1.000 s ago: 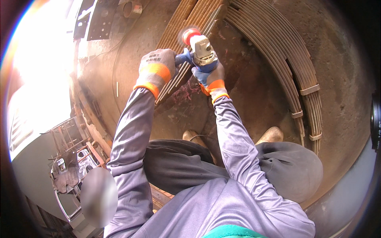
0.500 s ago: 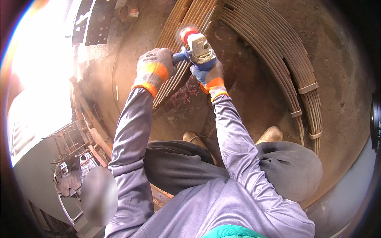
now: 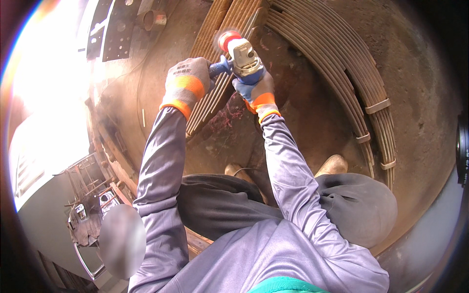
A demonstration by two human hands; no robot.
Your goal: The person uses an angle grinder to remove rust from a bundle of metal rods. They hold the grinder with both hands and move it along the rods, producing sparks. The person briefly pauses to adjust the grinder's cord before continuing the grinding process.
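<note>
An angle grinder (image 3: pixel 245 59) with a blue and pale body is held between my two gloved hands. My left hand (image 3: pixel 187 84) closes around its blue side handle (image 3: pixel 220 67). Its blue rear body sits in the grip of my right hand (image 3: pixel 260 93), which covers the far end. A red cup-shaped brush (image 3: pixel 229 40), blurred at its rim as if spinning, is at the head. It lies over a stack of rusty leaf springs (image 3: pixel 234 17); whether it touches the metal I cannot tell. Both gloves are grey with orange cuffs.
Curved leaf springs (image 3: pixel 320 51), bound by metal clips, lie on the brown floor to the right. Dark perforated plates (image 3: pixel 119 34) and a short rusty pipe (image 3: pixel 155 19) are at the far left. My boots (image 3: pixel 332 166) rest on the floor below the springs.
My hands and the grinder have shifted very slightly left, and the view has tilted a little. Both grips stay the same.
</note>
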